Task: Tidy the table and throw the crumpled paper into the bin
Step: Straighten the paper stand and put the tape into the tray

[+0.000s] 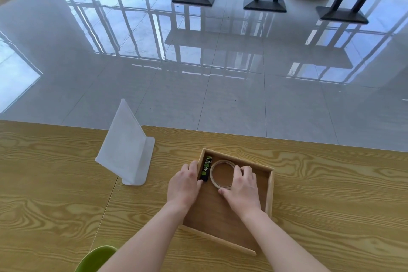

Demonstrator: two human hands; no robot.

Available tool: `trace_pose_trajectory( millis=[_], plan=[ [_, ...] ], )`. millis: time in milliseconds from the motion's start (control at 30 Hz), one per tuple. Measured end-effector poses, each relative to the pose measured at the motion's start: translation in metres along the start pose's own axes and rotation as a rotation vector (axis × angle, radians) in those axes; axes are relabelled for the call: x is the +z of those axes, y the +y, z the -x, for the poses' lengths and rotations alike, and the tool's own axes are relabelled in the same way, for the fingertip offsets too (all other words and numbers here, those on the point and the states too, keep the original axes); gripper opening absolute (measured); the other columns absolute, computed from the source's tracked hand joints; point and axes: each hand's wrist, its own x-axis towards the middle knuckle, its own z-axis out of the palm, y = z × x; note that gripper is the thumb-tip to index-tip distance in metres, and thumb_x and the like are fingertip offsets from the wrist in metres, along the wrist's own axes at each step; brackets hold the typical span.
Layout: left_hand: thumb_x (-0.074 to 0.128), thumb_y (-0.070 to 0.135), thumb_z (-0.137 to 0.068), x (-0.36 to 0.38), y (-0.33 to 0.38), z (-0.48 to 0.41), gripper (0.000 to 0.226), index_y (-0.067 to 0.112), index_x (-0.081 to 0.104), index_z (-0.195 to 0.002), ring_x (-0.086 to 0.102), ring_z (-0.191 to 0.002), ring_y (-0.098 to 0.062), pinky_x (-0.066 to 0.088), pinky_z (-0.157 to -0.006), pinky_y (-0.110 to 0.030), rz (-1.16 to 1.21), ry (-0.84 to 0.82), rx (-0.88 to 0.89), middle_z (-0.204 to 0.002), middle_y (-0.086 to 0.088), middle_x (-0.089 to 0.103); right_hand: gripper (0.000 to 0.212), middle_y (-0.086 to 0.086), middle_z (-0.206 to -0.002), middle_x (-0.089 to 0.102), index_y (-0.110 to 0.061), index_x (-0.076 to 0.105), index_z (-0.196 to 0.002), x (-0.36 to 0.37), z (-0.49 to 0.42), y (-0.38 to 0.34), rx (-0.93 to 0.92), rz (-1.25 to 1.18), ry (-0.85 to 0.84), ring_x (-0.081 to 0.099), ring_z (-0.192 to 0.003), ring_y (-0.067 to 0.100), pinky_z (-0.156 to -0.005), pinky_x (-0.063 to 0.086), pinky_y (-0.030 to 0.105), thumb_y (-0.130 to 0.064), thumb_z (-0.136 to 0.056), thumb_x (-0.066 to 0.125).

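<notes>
A shallow wooden tray [270,192] lies on the wooden table [331,205] in front of me. Inside it, at the far left, a black and green tube [206,168] lies along the left wall. Beside the tube a roll of clear tape [215,172] lies flat. My left hand [184,185] rests on the tray's left wall, its thumb touching the near end of the tube. My right hand [242,185] is closed around the right side of the tape roll. No crumpled paper is in view.
A white L-shaped sign holder [127,150] stands on the table to the left of the tray. The rim of a green round container [95,258] shows at the bottom left edge. Beyond the table lies glossy tiled floor with black table bases [265,4].
</notes>
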Motion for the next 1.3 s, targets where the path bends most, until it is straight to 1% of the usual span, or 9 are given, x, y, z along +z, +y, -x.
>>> trace_pose_trajectory(
  millis=[167, 367, 500, 600, 800, 933, 1067, 1167, 1300],
  plan=[
    [0.064, 0.036, -0.093, 0.002, -0.001, -0.002, 0.044, 0.022, 0.047, -0.132, 0.066, -0.096, -0.020, 0.048, -0.072, -0.026, 0.041, -0.015, -0.026, -0.113, 0.000, 0.064, 0.087, 0.007, -0.131, 0.040, -0.008, 0.037, -0.146, 0.004, 0.000, -0.004, 0.005, -0.003, 0.020, 0.041, -0.119, 0.024, -0.108, 0.038, 0.030, -0.045, -0.079, 0.077],
    [0.059, 0.031, -0.094, 0.005, -0.001, 0.003, 0.037, 0.021, 0.051, -0.128, 0.064, -0.095, -0.018, 0.051, -0.076, -0.027, 0.080, -0.033, -0.038, -0.109, 0.002, 0.062, 0.089, 0.008, -0.132, 0.039, -0.010, 0.033, -0.149, 0.008, 0.000, -0.007, -0.002, 0.008, 0.028, 0.041, -0.119, 0.023, -0.109, 0.038, 0.031, -0.046, -0.080, 0.076],
    [0.056, 0.027, -0.091, 0.004, -0.002, 0.008, 0.038, 0.020, 0.054, -0.128, 0.062, -0.096, -0.018, 0.050, -0.079, -0.029, 0.161, -0.031, -0.086, -0.109, 0.000, 0.064, 0.093, 0.008, -0.136, 0.038, -0.013, 0.030, -0.151, 0.003, 0.001, -0.005, 0.007, -0.043, -0.001, 0.039, -0.124, 0.025, -0.109, 0.036, 0.032, -0.045, -0.078, 0.079],
    [0.056, 0.027, -0.091, 0.003, -0.005, 0.016, 0.043, 0.017, 0.054, -0.133, 0.063, -0.099, -0.019, 0.048, -0.079, -0.028, 0.193, -0.020, -0.116, -0.113, -0.002, 0.065, 0.084, 0.006, -0.133, 0.044, -0.015, 0.034, -0.149, -0.006, 0.008, 0.001, -0.002, -0.108, 0.017, 0.042, -0.122, 0.024, -0.106, 0.037, 0.031, -0.040, -0.081, 0.077],
    [0.055, 0.028, -0.095, 0.002, -0.016, 0.039, 0.041, 0.016, 0.057, -0.134, 0.063, -0.096, -0.019, 0.051, -0.081, -0.031, 0.201, -0.025, -0.128, -0.107, -0.001, 0.068, 0.044, 0.005, -0.120, 0.061, -0.012, 0.061, -0.130, -0.036, 0.033, 0.036, 0.010, -0.097, 0.099, 0.056, -0.115, 0.023, -0.100, 0.044, 0.032, -0.024, -0.088, 0.072],
    [0.054, 0.025, -0.097, 0.001, -0.016, 0.049, 0.037, 0.015, 0.059, -0.132, 0.064, -0.097, -0.019, 0.052, -0.082, -0.031, 0.195, -0.023, -0.129, -0.109, -0.002, 0.068, 0.043, 0.008, -0.114, 0.060, -0.009, 0.061, -0.127, -0.049, 0.049, 0.061, 0.141, -0.108, 0.146, 0.057, -0.107, 0.026, -0.090, 0.047, 0.033, -0.019, -0.087, 0.072],
    [0.053, 0.023, -0.098, -0.002, -0.014, 0.051, 0.035, 0.014, 0.061, -0.131, 0.064, -0.098, -0.020, 0.051, -0.083, -0.031, 0.186, -0.022, -0.133, -0.110, -0.003, 0.069, 0.048, 0.008, -0.116, 0.059, -0.010, 0.055, -0.131, -0.049, 0.055, 0.068, 0.286, -0.133, 0.056, 0.059, -0.105, 0.025, -0.082, 0.044, 0.032, -0.029, -0.089, 0.071],
    [0.053, 0.022, -0.098, -0.006, -0.014, 0.055, 0.035, 0.013, 0.061, -0.131, 0.065, -0.102, -0.020, 0.052, -0.084, -0.030, 0.177, -0.028, -0.145, -0.113, -0.004, 0.070, 0.046, 0.007, -0.114, 0.061, -0.010, 0.053, -0.132, -0.045, 0.058, 0.065, 0.299, -0.147, 0.032, 0.060, -0.105, 0.025, -0.083, 0.045, 0.033, -0.023, -0.091, 0.068],
    [0.054, 0.022, -0.098, -0.010, -0.020, 0.063, 0.032, 0.014, 0.063, -0.127, 0.065, -0.096, -0.018, 0.052, -0.081, -0.029, 0.174, -0.016, -0.177, -0.109, -0.001, 0.070, 0.038, 0.004, -0.107, 0.060, -0.010, 0.055, -0.129, -0.044, 0.053, 0.057, 0.255, -0.098, 0.014, 0.060, -0.100, 0.024, -0.084, 0.048, 0.036, -0.017, -0.093, 0.064]
  ],
)
